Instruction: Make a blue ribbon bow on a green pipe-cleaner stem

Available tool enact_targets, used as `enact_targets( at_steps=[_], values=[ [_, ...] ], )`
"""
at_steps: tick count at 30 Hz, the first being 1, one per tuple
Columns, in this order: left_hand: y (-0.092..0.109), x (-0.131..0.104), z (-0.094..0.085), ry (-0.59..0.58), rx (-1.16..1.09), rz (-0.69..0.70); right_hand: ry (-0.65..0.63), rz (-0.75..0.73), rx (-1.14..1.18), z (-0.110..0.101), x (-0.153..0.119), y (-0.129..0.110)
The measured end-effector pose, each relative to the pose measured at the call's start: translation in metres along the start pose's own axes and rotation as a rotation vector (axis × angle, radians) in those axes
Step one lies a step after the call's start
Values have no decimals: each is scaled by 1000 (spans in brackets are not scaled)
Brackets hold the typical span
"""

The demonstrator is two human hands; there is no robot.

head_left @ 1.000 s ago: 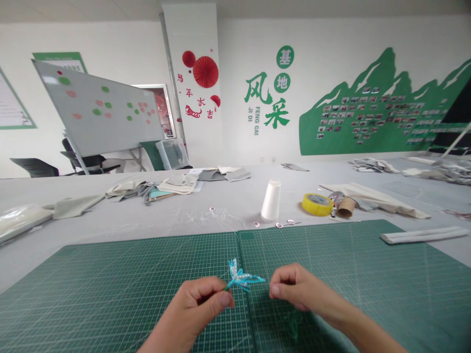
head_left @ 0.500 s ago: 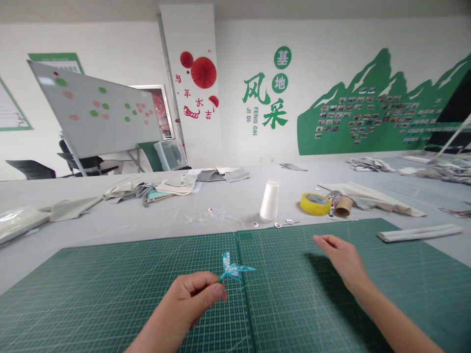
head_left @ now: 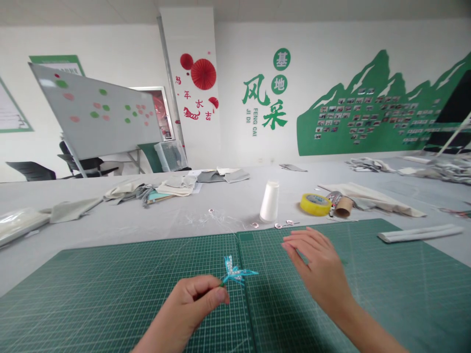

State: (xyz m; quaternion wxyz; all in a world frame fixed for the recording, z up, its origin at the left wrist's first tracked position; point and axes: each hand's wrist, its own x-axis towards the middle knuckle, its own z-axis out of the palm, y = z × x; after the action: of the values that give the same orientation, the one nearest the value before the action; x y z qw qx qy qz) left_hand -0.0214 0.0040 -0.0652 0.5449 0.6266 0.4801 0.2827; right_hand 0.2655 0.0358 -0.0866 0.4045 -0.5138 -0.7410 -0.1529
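My left hand (head_left: 198, 301) pinches the green stem of a small blue beaded flower (head_left: 235, 272) between thumb and fingers. Its petals are light blue with rows of white beads, and they point up and to the right. To the right of the flower, my right hand (head_left: 318, 264) is raised over the green cutting mat (head_left: 140, 279), fingers stretched out and thumb apart, with nothing in it. A small green bit (head_left: 344, 262) shows just right of that hand, too small to make out.
Behind the mat stand a white thread cone (head_left: 270, 202), a roll of yellow tape (head_left: 315, 204) and a cardboard tube (head_left: 343, 207). Clear thread lies loosely on the table near several small tags. Folded fabric (head_left: 176, 184) lies farther back, and a rolled cloth (head_left: 419, 233) rests at the right.
My right hand has moved left toward the flower, and its fingers have spread from a closed shape. A small green bit now shows near it. The left hand barely shifted.
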Motion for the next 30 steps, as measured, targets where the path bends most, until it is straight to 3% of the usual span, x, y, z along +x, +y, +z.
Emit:
enact_targets(
  at_steps=[3, 5, 9, 11, 14, 19, 23, 30],
  values=[
    [-1, 0, 1, 1, 15, 20, -59, -34, 129, -5, -2, -31],
    [0, 1, 3, 2, 25, 26, -216, 18, 350, -7, -7, -52],
    [4, 1, 8, -8, 20, 2, -476, 309, 858, 13, -28, -90],
    [5, 2, 11, -20, 25, 43, -494, 532, 1148, 33, -40, -102],
    [3, 2, 12, -16, 39, 110, -591, 697, 1492, 56, -49, -112],
    [0, 3, 12, 22, 42, 43, -468, 742, 1573, 48, -49, -114],
    [0, 1, 14, 14, 22, 9, -510, 716, 1555, 42, -52, -113],
    [-7, 4, 13, -122, -197, 2, -576, 683, 1494, 45, -52, -103]
  ],
)
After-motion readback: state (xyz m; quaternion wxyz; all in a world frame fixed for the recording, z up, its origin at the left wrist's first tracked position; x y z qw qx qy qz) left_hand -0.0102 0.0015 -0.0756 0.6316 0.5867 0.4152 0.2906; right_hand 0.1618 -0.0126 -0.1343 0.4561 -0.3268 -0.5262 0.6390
